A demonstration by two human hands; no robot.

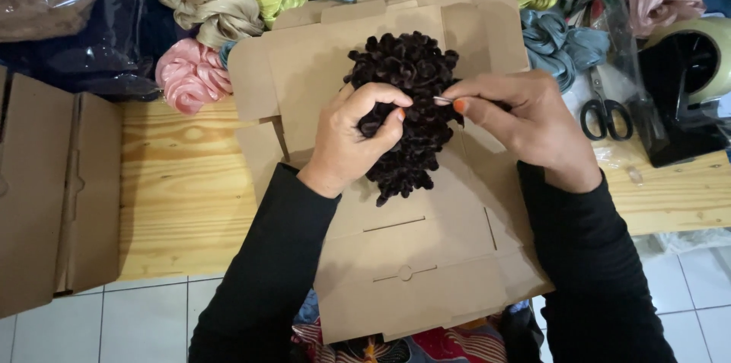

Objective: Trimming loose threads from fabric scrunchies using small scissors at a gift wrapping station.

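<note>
Wooden table (183, 180) runs across the view, w/ white tiled floor (137, 317) at its near edge. On it, centre, lies a stack of flat unfolded cardboard box blanks (411, 256); the stack overhangs the near table edge toward the person's lap. Another folded cardboard piece (53, 188) sits far left. Along the back: a row of satin scrunchies (213, 5), pink, beige, green, blue. Right side: black tape dispenser (685, 89), then scissors (605, 112) just beside it.

The dark brown ruffled scrunchie (411, 116) rests on the top blank, mid-stack. Left hand (358, 138) is closed around its left-middle, pinching the fabric. Right hand (525, 119) pinches a thin metal pin or needle (443, 100) betw. thumb and forefinger, tip at the ruffles.

Step in hand, prob.: working the pin into or out of the scrunchie, i.e. finishing or fixing it. Next move needs a steady left hold and fine, short travel of the pin.

Room: open wood left of the stack; right is tight, scissors & dispenser near the right wrist.
</note>
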